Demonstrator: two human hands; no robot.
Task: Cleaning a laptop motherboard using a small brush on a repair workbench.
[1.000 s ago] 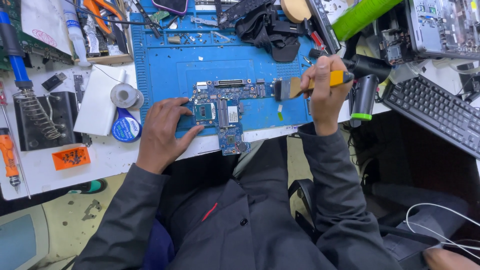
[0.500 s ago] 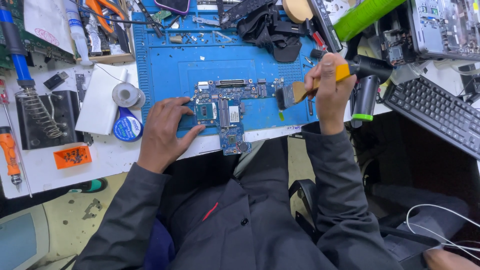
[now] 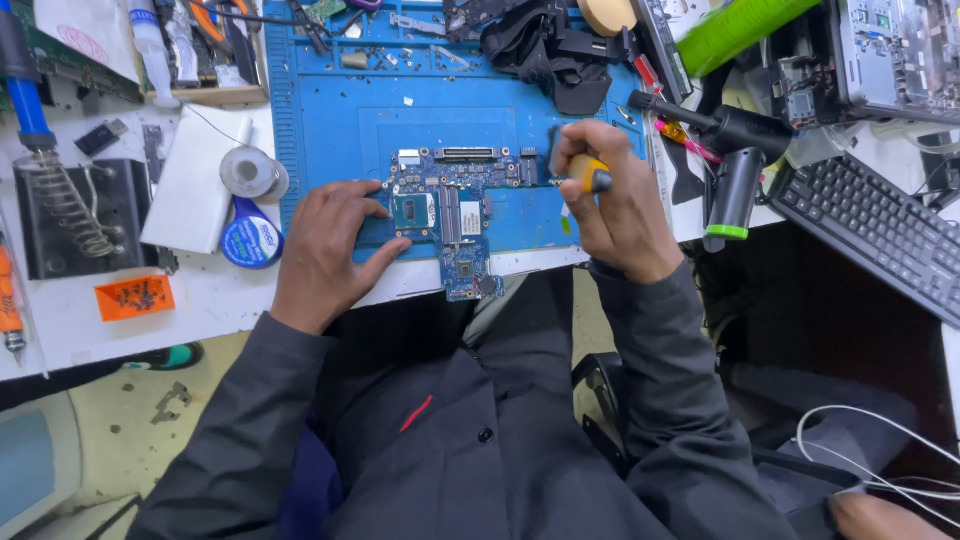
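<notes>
A blue circuit board [image 3: 450, 215] lies on the blue work mat [image 3: 330, 120] at the desk's front edge. My left hand [image 3: 325, 250] rests flat on the board's left end, fingers spread, next to the square silver chip [image 3: 413, 210]. My right hand [image 3: 615, 200] is closed around a brush with a yellow handle [image 3: 590, 172]; its dark bristle end touches the board's right end. The brush head is mostly hidden by my fingers.
Left of the mat are solder wire rolls [image 3: 252, 172], a white box [image 3: 195, 180], a soldering iron stand with a coil [image 3: 65, 205] and an orange tag [image 3: 135, 297]. On the right are a black hot-air tool [image 3: 735, 185] and a black keyboard [image 3: 880, 235]. Black parts [image 3: 545, 45] lie at the mat's back.
My right hand has swung the brush from a raised sideways hold at the mat's right edge down and left onto the board's right end. My left hand has stayed on the board.
</notes>
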